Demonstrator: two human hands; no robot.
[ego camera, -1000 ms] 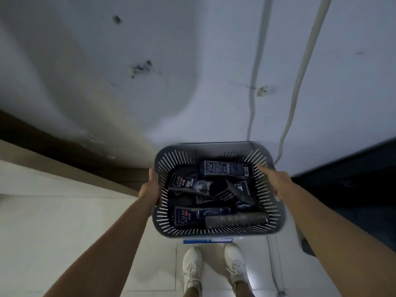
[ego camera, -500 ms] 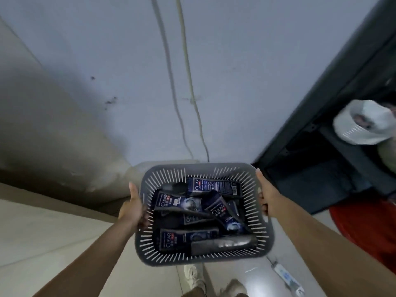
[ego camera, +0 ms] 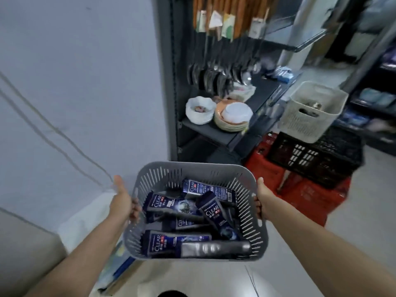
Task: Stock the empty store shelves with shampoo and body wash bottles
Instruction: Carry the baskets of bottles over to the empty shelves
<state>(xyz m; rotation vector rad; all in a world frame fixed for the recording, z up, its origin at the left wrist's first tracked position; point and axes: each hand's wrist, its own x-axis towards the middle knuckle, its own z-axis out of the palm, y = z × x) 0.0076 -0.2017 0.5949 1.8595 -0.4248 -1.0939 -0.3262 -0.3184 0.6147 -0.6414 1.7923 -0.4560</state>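
Both hands (ego camera: 122,202) grip grey basket (ego camera: 192,170); bottles (ego camera: 171,205) inside.

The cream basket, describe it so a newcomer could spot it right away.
Look right of the dark shelving unit that holds stacked bowls. There a black crate sits on red crates, and the cream basket rests on top, the only pale, tall, lattice-sided one.

Grey slotted basket (ego camera: 194,171) carries dark CLEAR tubes (ego camera: 171,203) lying jumbled flat inside
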